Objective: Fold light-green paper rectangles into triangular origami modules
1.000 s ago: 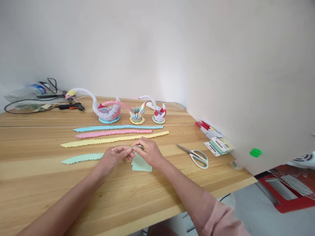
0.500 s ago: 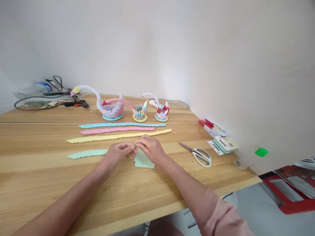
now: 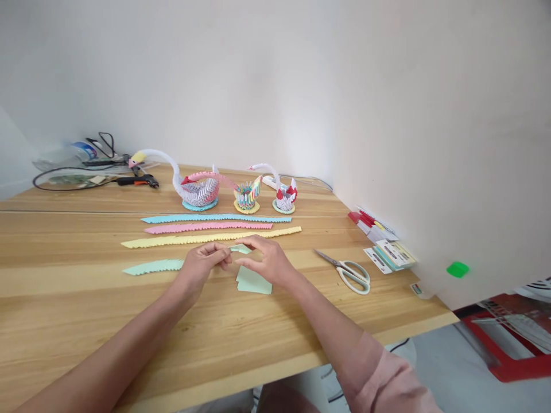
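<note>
Adjoining white walls (image 3: 206, 80), the wooden table (image 3: 241, 332) lies beneath left hand (image 3: 204, 262) pinching green paper (image 3: 241, 248), right hand (image 3: 268, 259) spread

You face a plain, pale back wall (image 3: 181, 74), softly brighter toward where it meets the right-hand wall (image 3: 430, 143); that one bears a green patch (image 3: 457, 269). Before you spreads a wood-grained table (image 3: 215, 338), with grey floor (image 3: 443, 358) showing past its near edge.
</note>
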Action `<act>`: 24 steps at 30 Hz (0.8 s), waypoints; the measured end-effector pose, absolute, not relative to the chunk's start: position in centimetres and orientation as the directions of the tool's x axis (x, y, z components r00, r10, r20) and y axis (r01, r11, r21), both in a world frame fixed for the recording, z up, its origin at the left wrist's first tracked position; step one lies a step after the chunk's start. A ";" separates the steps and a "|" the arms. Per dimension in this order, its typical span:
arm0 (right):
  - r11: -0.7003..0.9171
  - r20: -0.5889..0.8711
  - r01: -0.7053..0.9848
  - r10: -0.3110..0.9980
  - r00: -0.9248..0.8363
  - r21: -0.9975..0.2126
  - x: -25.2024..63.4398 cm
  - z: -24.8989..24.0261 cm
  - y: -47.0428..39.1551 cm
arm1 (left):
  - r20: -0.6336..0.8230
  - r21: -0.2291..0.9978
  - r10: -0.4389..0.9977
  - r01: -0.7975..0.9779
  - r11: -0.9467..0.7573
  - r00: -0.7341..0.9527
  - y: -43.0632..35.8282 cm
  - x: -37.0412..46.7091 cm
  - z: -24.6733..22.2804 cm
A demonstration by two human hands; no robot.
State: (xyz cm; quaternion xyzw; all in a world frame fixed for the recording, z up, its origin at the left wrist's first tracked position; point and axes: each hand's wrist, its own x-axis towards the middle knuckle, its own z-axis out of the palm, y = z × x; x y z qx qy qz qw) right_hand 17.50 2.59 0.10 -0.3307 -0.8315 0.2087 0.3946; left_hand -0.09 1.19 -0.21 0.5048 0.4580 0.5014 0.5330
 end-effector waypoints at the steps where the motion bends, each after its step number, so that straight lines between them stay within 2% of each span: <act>1: 0.698 0.518 0.395 0.712 -0.474 -0.598 17.5 0.0 2.7 | 0.008 0.995 0.996 -0.100 0.001 0.086 1.2 -0.2 -0.2; 9: 0.765 0.592 0.469 0.641 -0.489 -0.442 17.4 -0.6 2.7 | -0.118 0.957 0.970 -0.236 0.168 0.214 1.1 -0.1 -0.4; 12: 0.767 0.609 0.479 0.636 -0.474 -0.428 17.3 -0.4 2.6 | -0.137 0.954 0.956 -0.225 0.198 0.261 1.0 0.0 -0.5; 15: 0.702 0.567 0.492 0.710 -0.419 -0.515 17.4 -0.3 2.6 | -0.115 0.971 0.953 -0.171 0.168 0.282 1.1 0.0 -0.6; 20: 0.440 0.346 0.288 0.880 -0.325 -0.850 17.3 -0.5 2.8 | 0.015 1.000 0.963 -0.008 -0.013 0.268 1.1 -0.1 -0.3; 24: 0.301 0.243 0.176 0.926 -0.289 -0.937 17.2 -0.5 3.0 | 0.159 0.964 0.977 0.190 -0.184 0.141 1.0 -0.3 -0.2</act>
